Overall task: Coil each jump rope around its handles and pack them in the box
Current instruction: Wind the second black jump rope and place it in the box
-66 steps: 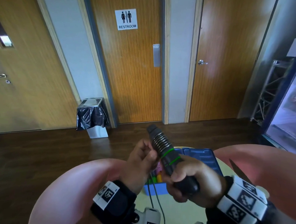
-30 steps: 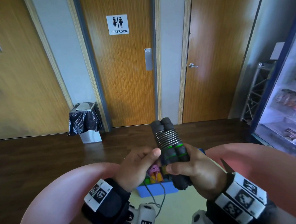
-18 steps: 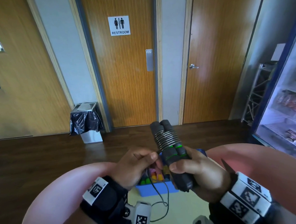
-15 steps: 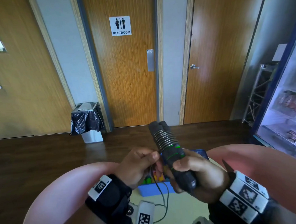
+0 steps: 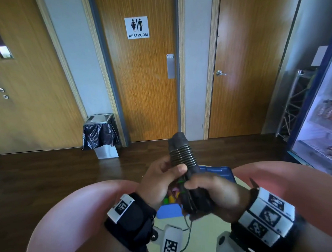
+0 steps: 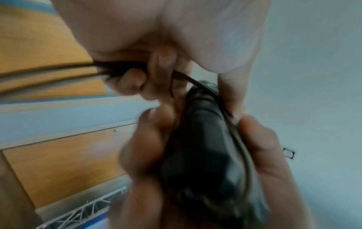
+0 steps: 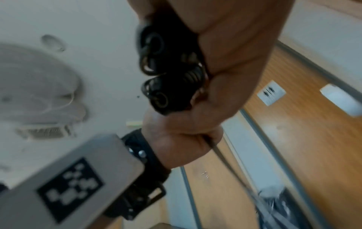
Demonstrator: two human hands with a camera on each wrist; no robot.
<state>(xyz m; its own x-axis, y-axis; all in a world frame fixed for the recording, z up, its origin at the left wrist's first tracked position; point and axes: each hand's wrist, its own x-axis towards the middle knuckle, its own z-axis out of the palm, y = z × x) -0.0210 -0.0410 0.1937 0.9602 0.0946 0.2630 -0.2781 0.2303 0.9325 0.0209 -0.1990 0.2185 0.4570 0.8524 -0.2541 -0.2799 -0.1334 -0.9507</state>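
In front of the restroom door [image 5: 140, 74], over the table [image 5: 202, 230], I'm mid-coil: my right hand [image 5: 216, 195] grips both handles [image 5: 183, 157], my left hand [image 5: 161, 180] pinches the rope [image 6: 195, 82]; next, I'd judge, wrap the slack tight before boxing it in the box [image 5: 217, 171].

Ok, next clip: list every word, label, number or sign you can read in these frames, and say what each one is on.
"RESTROOM", under two pictogram figures: white sign on the middle wooden door.
"PUSH": faint, only just readable, on the metal push plate at that door's right edge.
Square coded markers on the wrist bands: patterns only, no letters.
Packets in the glass-fronted fridge: too blurred to read.
Wrist views: nothing legible.
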